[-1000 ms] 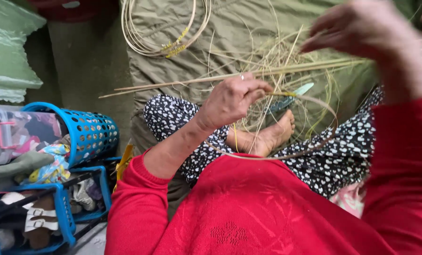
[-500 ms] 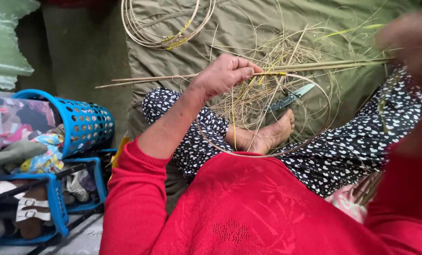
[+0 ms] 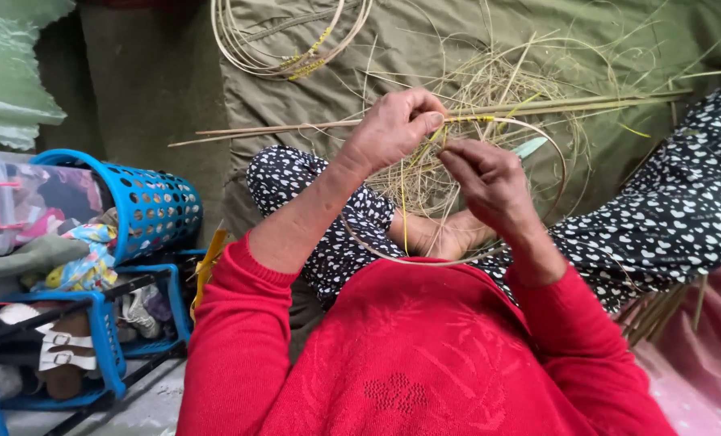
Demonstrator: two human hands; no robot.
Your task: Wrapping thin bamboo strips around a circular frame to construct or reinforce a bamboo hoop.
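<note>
The left hand (image 3: 394,129) pinches a thin cane strip (image 3: 538,137), bent into a loop over the lap, and the right hand (image 3: 490,182) closes on yellow strands beside it, the hands nearly touching. Straight reeds (image 3: 296,127) and loose straw (image 3: 498,81) lie on the olive cloth (image 3: 312,105) behind. A coil of cane (image 3: 284,48) sits farther off; a blue basket (image 3: 150,202) stands to the left.

Blue plastic basket (image 3: 146,206), coiled cane hoops (image 3: 284,40), olive tarp (image 3: 425,40)
</note>
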